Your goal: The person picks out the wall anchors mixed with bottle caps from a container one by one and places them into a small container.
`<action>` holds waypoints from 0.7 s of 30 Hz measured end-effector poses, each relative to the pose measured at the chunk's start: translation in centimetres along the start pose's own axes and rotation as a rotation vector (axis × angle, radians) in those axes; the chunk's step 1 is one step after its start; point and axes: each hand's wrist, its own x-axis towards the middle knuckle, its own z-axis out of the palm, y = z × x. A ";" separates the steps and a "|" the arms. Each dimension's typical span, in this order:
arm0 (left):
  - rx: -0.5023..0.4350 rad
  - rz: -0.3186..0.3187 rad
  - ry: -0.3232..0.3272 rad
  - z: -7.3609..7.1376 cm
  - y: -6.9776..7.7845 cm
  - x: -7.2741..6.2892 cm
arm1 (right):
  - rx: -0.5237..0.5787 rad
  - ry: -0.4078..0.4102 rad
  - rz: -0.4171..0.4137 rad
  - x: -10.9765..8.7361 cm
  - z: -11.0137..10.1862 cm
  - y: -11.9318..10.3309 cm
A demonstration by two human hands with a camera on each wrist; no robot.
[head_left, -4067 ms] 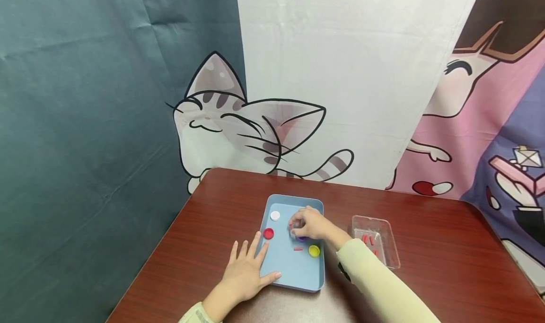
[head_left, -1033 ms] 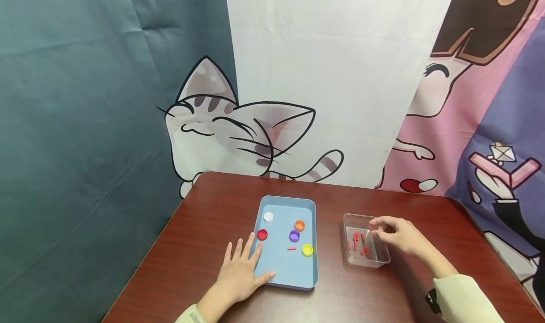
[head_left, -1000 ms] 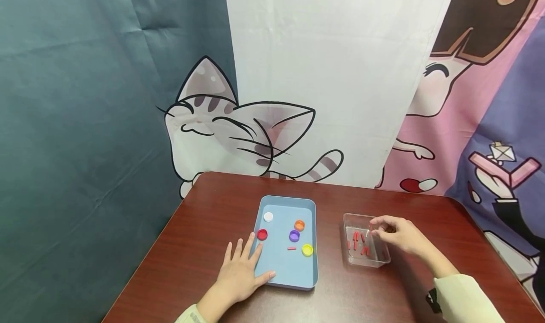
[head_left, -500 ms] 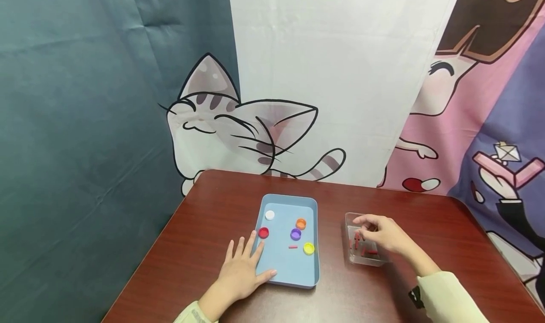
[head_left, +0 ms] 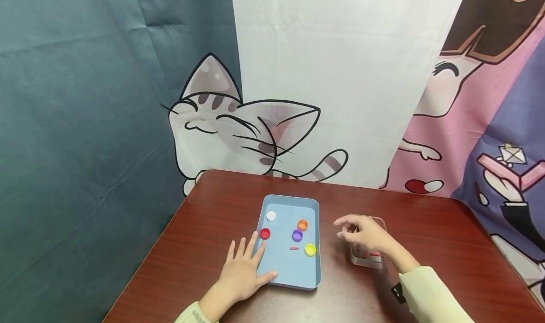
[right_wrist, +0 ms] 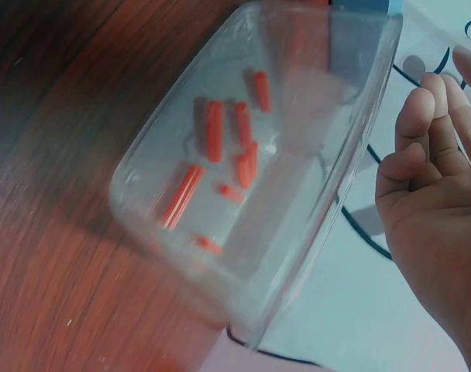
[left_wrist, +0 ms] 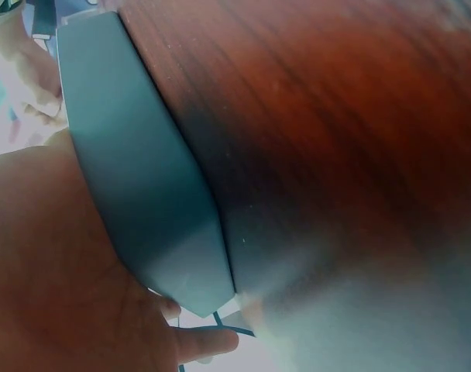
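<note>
My left hand (head_left: 239, 271) rests with spread fingers on the near left edge of a light blue tray (head_left: 290, 272). In the tray lie white (head_left: 271, 215), red (head_left: 265, 233), orange (head_left: 302, 225), purple (head_left: 297, 235) and yellow (head_left: 310, 250) round caps, plus one short red stick (head_left: 294, 248). Over a clear plastic box (head_left: 367, 263) is my right hand (head_left: 369, 234), its fingertips past the left rim, index finger extended and others loosely bent; nothing shows between them. Several red sticks (right_wrist: 213, 132) lie inside the box in the right wrist view.
A brown wooden table (head_left: 225, 200) carries the tray and the box, which stand apart with a strip of tabletop between them. Behind the table's far edge hangs a printed curtain (head_left: 353, 77) with cartoon figures.
My right hand, earlier among the caps in the tray, pinched a red stick over the box, let go of it, and moved left toward the tray. My left hand has stayed put.
</note>
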 end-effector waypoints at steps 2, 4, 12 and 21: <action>0.002 -0.003 -0.004 0.1 -0.1 0.0 | -0.006 -0.017 0.003 0.4 0.3 -0.3; 0.002 -0.004 -0.002 0.2 -0.1 0.0 | -0.015 -0.030 -0.003 0.8 0.6 -0.5; 0.018 -0.007 -0.002 0.4 -0.2 0.1 | -0.026 -0.065 -0.054 2.3 2.2 -1.4; 0.031 -0.011 -0.005 0.6 -0.3 0.3 | 0.007 -0.090 -0.121 3.4 4.1 -2.2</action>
